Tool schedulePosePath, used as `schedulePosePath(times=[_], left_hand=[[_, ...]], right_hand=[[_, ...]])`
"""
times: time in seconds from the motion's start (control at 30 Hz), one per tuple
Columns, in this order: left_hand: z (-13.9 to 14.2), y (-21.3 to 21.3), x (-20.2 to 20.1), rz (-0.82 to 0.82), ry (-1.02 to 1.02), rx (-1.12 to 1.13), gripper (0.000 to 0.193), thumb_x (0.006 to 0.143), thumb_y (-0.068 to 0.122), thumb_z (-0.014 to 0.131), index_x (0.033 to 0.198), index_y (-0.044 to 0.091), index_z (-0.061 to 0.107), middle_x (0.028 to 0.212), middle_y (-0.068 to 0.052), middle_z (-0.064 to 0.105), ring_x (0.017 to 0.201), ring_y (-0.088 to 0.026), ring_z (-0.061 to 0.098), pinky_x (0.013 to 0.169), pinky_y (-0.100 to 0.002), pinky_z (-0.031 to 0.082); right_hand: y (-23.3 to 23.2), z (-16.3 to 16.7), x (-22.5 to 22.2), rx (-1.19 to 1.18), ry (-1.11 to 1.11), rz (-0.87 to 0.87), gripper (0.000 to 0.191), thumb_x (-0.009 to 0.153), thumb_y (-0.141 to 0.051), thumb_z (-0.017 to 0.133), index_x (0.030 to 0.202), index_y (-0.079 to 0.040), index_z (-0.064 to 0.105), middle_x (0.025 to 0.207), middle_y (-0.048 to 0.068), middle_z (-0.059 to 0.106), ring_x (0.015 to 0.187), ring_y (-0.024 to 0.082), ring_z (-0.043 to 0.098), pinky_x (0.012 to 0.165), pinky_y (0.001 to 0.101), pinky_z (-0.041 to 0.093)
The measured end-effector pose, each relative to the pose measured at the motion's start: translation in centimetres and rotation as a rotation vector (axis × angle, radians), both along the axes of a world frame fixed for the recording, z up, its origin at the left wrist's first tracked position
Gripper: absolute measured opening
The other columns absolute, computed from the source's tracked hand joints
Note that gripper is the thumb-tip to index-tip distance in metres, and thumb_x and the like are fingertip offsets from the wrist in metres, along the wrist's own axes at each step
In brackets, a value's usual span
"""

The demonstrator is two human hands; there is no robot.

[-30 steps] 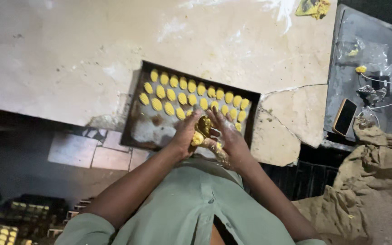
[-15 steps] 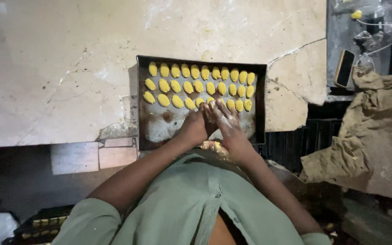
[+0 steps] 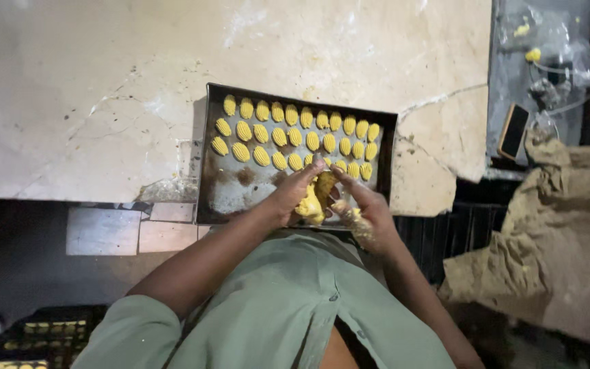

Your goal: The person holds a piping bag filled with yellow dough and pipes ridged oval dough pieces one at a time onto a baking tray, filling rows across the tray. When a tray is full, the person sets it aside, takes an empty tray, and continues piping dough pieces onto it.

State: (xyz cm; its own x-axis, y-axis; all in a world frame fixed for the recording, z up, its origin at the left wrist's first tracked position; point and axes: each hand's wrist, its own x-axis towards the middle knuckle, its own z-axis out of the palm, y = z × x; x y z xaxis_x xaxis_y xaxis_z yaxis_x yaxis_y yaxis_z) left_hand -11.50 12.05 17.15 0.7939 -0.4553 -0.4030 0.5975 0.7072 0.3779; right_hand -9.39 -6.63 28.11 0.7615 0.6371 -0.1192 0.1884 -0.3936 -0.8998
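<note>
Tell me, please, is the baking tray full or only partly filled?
Partly filled: the baking tray holds three rows of yellow dough pieces, its near part bare.

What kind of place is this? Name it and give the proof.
Probably a small bakery or sweet-making workshop: a dark baking tray holds rows of ridged yellow dough pieces on a worn stone slab, and both hands work yellow dough.

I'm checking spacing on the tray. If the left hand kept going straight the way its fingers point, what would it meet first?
Probably the nearest row of yellow dough pieces on the baking tray, just beyond the left hand; depth is unclear.
</note>
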Motion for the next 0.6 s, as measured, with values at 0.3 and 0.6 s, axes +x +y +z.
schedulePosePath(times=[0.3, 0.6], left_hand=[[1.4, -7.7, 2.6, 0.214, -0.041, 0.076, 0.038, 0.106, 0.036, 0.052, 0.131, 0.007, 0.054, 0.115, -0.013, 0.066, 0.094, -0.025, 0.073, 0.074, -0.043, 0.065], [-0.7, -8.2, -1.0, 0.505, 0.192, 0.088, 0.04, 0.1, 0.041, 0.054, 0.12, 0.006, 0.054, 0.103, -0.023, 0.072, 0.081, -0.036, 0.075, 0.065, -0.045, 0.063]], right_hand=[[-6.6, -4.5, 5.6, -0.253, 0.037, -0.039, 0.081, 0.104, -0.052, 0.052, 0.169, -0.013, 0.021, 0.133, 0.038, 0.047, 0.124, 0.051, 0.045, 0.107, 0.0599, 0.035], [-9.3, -11.6, 10.0, 0.021, -0.587, -0.224, 0.068, 0.106, -0.045, 0.059, 0.152, 0.003, 0.046, 0.166, 0.029, 0.033, 0.159, 0.043, 0.025, 0.129, 0.0526, 0.022]])
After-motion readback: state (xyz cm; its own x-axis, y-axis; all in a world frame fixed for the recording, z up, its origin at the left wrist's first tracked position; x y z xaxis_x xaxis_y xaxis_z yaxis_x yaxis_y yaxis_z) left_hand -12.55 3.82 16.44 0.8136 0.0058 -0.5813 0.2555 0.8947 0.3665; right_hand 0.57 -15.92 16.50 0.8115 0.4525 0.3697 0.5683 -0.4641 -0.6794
